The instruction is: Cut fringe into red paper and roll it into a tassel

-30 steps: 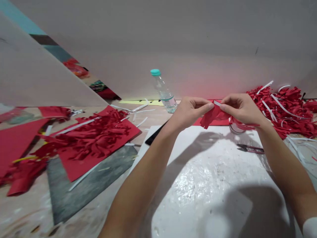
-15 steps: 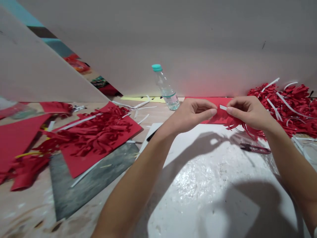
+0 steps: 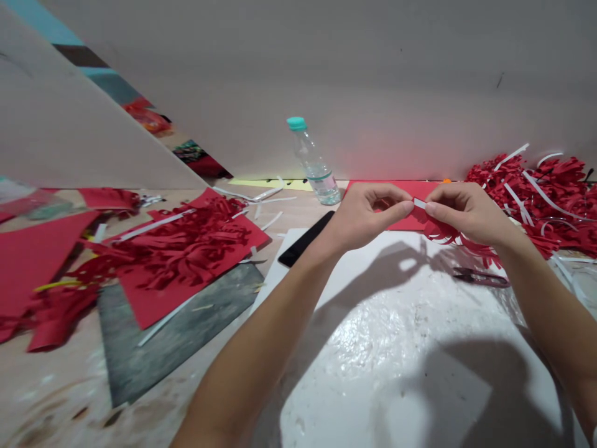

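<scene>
In the head view, a red fringed strip (image 3: 439, 233) of foam or paper is stretched between my hands above the white board. A short white piece of tape (image 3: 420, 203) shows on it between my fingertips. My left hand (image 3: 366, 214) pinches its left end with thumb and forefinger. At the other end, my right hand (image 3: 469, 210) grips the strip the same way, with fringe hanging below. Dark thread snips (image 3: 482, 277) lie on the board beneath my right hand. Behind my fingers lies a flat red sheet (image 3: 387, 191).
A clear bottle (image 3: 318, 171) with a teal cap stands by the back wall. My left forearm crosses near a black phone (image 3: 305, 239). Red fringe heaps lie right (image 3: 559, 202) and left (image 3: 186, 249), the left on a red sheet over a dark grey slab (image 3: 181, 348).
My left fingertips have moved slightly right, up to the white tape's edge, narrowing the gap between my hands. More of the phone shows beside my left forearm.
</scene>
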### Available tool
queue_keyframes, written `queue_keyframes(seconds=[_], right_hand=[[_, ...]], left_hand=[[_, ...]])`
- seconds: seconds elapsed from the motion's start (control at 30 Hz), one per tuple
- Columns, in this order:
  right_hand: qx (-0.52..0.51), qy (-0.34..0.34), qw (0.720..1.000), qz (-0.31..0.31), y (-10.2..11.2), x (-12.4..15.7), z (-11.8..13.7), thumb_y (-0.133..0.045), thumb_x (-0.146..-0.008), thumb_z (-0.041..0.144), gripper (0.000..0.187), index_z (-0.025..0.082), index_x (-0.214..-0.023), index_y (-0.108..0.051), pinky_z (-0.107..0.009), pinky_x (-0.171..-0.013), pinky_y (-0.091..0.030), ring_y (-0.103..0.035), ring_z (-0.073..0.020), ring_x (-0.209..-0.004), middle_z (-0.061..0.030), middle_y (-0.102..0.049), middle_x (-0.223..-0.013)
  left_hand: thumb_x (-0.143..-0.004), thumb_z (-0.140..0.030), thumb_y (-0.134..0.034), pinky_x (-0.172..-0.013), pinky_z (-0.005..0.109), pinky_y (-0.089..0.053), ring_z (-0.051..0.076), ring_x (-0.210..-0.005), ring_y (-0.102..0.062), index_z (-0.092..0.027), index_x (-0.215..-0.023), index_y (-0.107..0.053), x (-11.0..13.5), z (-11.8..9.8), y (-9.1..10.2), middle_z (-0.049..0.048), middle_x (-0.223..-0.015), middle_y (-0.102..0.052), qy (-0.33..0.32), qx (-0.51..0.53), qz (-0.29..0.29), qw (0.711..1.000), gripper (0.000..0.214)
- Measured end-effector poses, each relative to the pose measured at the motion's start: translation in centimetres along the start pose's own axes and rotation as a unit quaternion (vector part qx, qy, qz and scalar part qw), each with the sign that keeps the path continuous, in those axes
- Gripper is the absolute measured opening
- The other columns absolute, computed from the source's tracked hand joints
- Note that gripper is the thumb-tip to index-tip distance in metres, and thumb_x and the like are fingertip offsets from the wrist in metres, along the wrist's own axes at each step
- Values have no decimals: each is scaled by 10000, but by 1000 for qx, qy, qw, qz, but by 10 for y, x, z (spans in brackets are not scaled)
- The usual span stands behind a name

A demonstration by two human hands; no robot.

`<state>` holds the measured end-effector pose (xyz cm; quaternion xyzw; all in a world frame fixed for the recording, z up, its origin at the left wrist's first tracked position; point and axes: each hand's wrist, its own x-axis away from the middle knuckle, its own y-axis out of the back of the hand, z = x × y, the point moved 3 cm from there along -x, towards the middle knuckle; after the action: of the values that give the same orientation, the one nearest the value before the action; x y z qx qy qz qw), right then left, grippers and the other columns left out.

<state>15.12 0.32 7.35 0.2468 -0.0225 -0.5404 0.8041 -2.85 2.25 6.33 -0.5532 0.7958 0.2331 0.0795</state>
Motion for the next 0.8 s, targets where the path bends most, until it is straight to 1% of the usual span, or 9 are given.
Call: queue_keyframes(seconds=[0.1, 0.2, 0.3, 0.4, 0.47, 0.53, 0.63, 0.7, 0.8], right_hand=[[32, 21, 999, -29, -2, 0, 0, -606, -882, 372, 234, 158, -790, -634, -232, -489, -424, -545, -103, -520, -2, -597, -609], [101, 80, 986, -108, -3, -1, -3, -619, -857, 307, 137, 172, -832, -605, -258, -565, -465, -586, -127, -608, -17, -635, -719], [204, 165, 946, -191, -2, -1, -3, -639, -820, 240, 84, 192, -860, -584, -326, -691, -501, -623, -180, -753, -37, -655, -827], [295, 251, 891, -237, -4, 1, 1, -651, -809, 207, 68, 211, -844, -593, -420, -826, -483, -610, -252, -943, -80, -654, -976], [332, 289, 858, -266, -5, 4, 4, -656, -810, 195, 56, 221, -824, -608, -451, -855, -459, -590, -266, -960, -83, -637, -1006], [351, 309, 837, -283, -8, 8, 7, -658, -814, 190, 49, 227, -822, -627, -443, -826, -452, -582, -253, -891, -69, -627, -941], [350, 326, 833, -278, -12, 11, 13, -659, -823, 188, 44, 230, -835, -652, -397, -754, -452, -576, -223, -795, -44, -624, -817], [336, 335, 839, -267, -14, 13, 16, -648, -833, 180, 48, 227, -833, -658, -366, -712, -456, -585, -204, -752, -33, -646, -774], [307, 348, 848, -255, -16, 14, 21, -633, -841, 163, 67, 220, -823, -662, -342, -689, -472, -620, -187, -722, -27, -694, -766]], left_hand=[[-760, -333, -695, -629, 267, -499, 153, -685, -642, -165, -739, -726, 1, -2, -2, 56, -754, -725, -11, -3, -13, 1000, 172], [-764, -321, -684, -623, 271, -503, 153, -670, -638, -162, -720, -715, 2, -3, -2, 50, -728, -715, -18, 6, -23, 1000, 168], [-770, -325, -685, -581, 259, -485, 143, -624, -623, -160, -702, -712, 2, -3, -2, 40, -686, -700, -27, 6, -42, 999, 180], [-777, -337, -690, -567, 254, -482, 139, -608, -625, -164, -729, -725, 2, -2, -1, 37, -674, -700, -29, 12, -56, 998, 183], [-774, -337, -699, -564, 249, -482, 138, -610, -629, -168, -741, -728, 2, -3, 0, 38, -684, -707, -33, 13, -69, 997, 175], [-777, -325, -700, -552, 246, -476, 136, -608, -627, -170, -740, -728, 3, -4, 0, 38, -691, -710, -39, 4, -78, 996, 161], [-800, -297, -677, -530, 253, -464, 137, -586, -617, -177, -731, -730, 6, -10, -2, 31, -655, -702, -53, -26, -76, 995, 148], [-804, -280, -673, -525, 262, -460, 140, -581, -615, -186, -723, -734, 8, -16, -3, 27, -643, -704, -68, -59, -84, 992, 139], [-800, -249, -668, -558, 272, -473, 151, -627, -635, -200, -715, -740, 13, -25, -4, 23, -678, -727, -95, -109, -100, 984, 121]])
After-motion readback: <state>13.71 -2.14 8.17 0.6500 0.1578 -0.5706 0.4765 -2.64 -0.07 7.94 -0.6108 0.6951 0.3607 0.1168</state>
